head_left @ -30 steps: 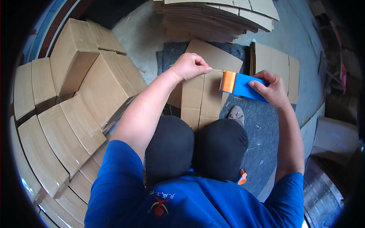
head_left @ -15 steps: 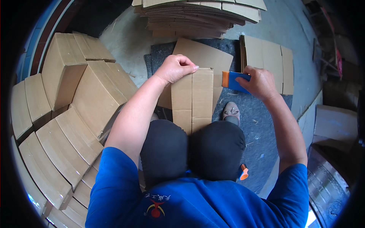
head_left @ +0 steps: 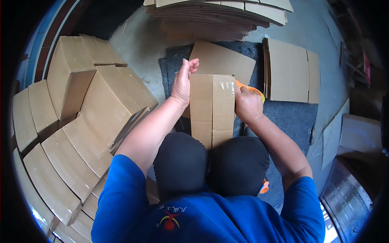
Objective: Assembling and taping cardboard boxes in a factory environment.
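Right fingers point(head_left: 243, 91) curled round tape dispenser point(head_left: 255, 90)

A brown, oblong cardboard box point(head_left: 201, 101) shows a long, flat face, split by a lengthwise seam and crossed by a crease; glossy clear tape point(head_left: 227, 86) lies on the box's far right corner; an orange, curved plastic tape dispenser point(head_left: 250, 88) with a yellow edge, partly hidden, sits right beside that corner of the box.
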{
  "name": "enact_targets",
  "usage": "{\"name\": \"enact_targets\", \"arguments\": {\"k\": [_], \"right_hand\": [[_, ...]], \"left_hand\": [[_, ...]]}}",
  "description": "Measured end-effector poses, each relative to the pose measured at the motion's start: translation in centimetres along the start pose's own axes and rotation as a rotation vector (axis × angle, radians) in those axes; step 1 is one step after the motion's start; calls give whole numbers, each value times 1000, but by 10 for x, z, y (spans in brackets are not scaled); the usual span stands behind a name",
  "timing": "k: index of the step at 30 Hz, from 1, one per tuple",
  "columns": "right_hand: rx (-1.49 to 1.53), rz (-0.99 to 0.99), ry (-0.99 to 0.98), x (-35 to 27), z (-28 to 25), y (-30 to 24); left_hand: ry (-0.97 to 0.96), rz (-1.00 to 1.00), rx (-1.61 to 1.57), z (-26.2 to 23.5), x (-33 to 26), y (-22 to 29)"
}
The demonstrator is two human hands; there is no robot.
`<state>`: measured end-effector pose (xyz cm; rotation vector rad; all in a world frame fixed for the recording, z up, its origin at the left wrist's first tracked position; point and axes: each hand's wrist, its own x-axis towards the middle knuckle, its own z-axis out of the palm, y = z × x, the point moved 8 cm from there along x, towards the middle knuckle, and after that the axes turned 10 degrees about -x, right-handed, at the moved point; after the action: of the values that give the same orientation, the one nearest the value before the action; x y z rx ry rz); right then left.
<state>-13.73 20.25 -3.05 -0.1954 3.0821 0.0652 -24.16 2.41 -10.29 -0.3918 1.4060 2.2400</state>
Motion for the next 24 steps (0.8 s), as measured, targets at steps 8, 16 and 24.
{"name": "enact_targets", "arguments": {"k": [8, 16, 24], "right_hand": [[-53, 153, -194, 7, 32, 11], [381, 569, 40, -57, -107, 119], [1212, 110, 351, -114, -254, 88]], "left_hand": [[486, 28, 687, -112, 7, -20], [-301, 429, 947, 72, -112, 148], [-375, 29, 268, 115, -228, 158]]}}
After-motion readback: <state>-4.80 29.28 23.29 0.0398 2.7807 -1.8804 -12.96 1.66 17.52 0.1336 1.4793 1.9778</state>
